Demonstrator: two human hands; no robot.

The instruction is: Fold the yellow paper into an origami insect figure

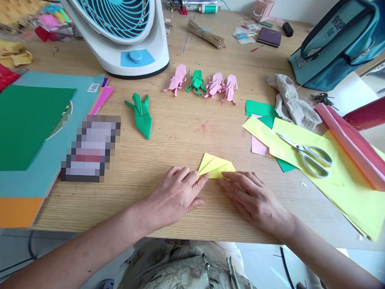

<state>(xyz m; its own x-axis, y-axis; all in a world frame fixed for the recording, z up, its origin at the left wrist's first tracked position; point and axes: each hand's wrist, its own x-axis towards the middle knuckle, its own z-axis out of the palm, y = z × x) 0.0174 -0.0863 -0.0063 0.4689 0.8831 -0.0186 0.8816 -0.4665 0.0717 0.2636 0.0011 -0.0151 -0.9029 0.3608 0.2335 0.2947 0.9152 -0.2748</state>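
Note:
A small folded piece of yellow origami paper point(215, 165) lies on the table in front of me, creased into a low, pointed shape. My left hand point(175, 192) grips its lower left corner between thumb and fingers. At the lower right edge, my right hand point(254, 197) has its fingertips closed on the same paper. Beyond it stand three pink origami figures point(216, 84) and a green origami frog point(197, 81) in a row. To the left is a partly folded green paper piece point(142, 115) with pointed tips.
Scissors point(306, 153) rest on yellow sheets point(345, 188) at right, near a grey cloth point(290, 99) and a teal bag point(334, 48). A fan point(135, 56) stands at the back left. Green paper point(25, 126) and a blurred phone point(91, 151) lie at left.

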